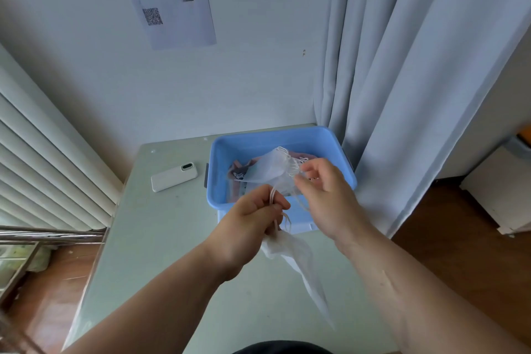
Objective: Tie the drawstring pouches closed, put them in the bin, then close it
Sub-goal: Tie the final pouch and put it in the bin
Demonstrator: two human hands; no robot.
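A blue plastic bin (221, 152) stands open at the table's far right, with pink and patterned pouches (240, 171) lying inside. My right hand (324, 192) pinches a sheer white drawstring pouch (270, 167) above the bin's front half. My left hand (253, 218) is closed on the white cords of a second sheer pouch (298, 256), which hangs below it over the table. The bin's lid (301, 224) shows as a pale blue slab under the bin's near edge, mostly hidden by my hands.
A white phone (175, 177) lies face down left of the bin on the pale green table (161, 253). A grey curtain (416, 80) hangs right behind the bin. A radiator (43, 158) runs along the left wall. Wooden floor shows on both sides.
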